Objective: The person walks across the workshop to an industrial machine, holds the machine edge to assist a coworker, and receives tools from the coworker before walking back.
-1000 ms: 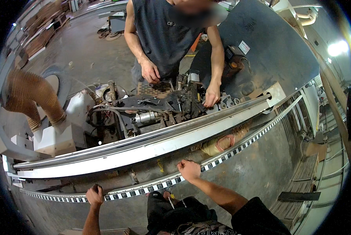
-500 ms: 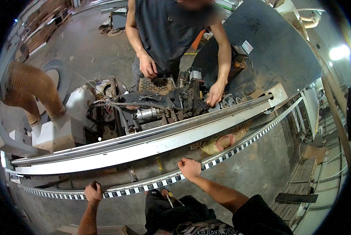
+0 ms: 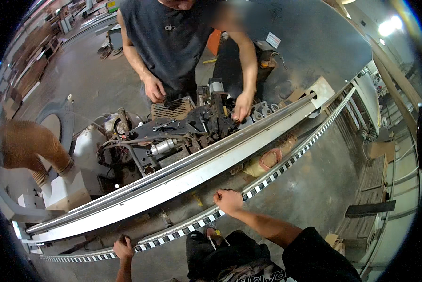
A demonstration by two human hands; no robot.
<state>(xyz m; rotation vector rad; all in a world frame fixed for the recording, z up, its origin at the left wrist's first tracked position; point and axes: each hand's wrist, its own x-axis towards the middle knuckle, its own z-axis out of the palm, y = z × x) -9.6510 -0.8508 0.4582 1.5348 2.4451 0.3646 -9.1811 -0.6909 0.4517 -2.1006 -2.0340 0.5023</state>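
Observation:
My left hand (image 3: 124,246) is closed over the near rail (image 3: 173,236) of a long machine, low on the left. Further right, my right hand (image 3: 230,201) is closed over the same rail, its fingers curled across the top. A black-and-white blocked strip runs along the rail's near face, and each fist covers a piece of it. The undersides of my fingers are hidden. Across the machine, a person in a dark sleeveless top reaches one hand (image 3: 243,107) into a dark mechanical unit (image 3: 192,124). Their other hand (image 3: 154,89) hangs by a slotted metal plate (image 3: 171,109).
A long white beam (image 3: 173,184) with a metal guide lies between me and the unit. Ribbed brown hoses (image 3: 37,145) rise at the left. A yellowish bag (image 3: 262,162) lies between beam and rail. A large dark panel (image 3: 310,44) stands at the far right.
The view has shifted and turned, so the machine slants more steeply. Both my hands keep hold of the rail. The other person's hand stays at the unit.

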